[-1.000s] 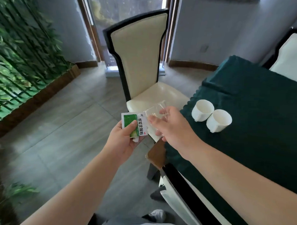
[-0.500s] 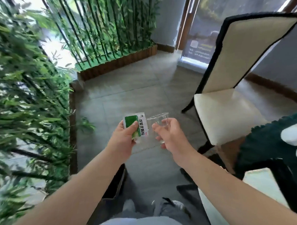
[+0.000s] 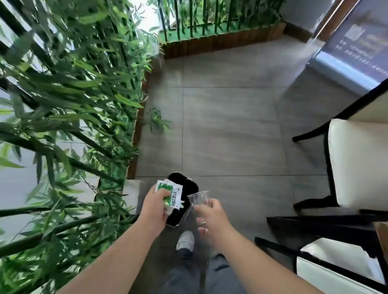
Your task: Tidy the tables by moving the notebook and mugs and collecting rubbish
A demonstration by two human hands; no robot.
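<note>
L hand [image 3: 155, 208] grips green-white sachets [image 3: 167, 193] over black bin [image 3: 184, 191]; R hand [image 3: 212, 214] pinches clear plastic cup [image 3: 198, 198] beside bin's rim. Risk: light cup/sachets drift, miss narrow opening.

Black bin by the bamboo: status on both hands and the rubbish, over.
Left hand grips green-and-white sachet above black bin. Right hand pinches clear plastic cup beside bin opening. Nothing blocking the drop.
</note>
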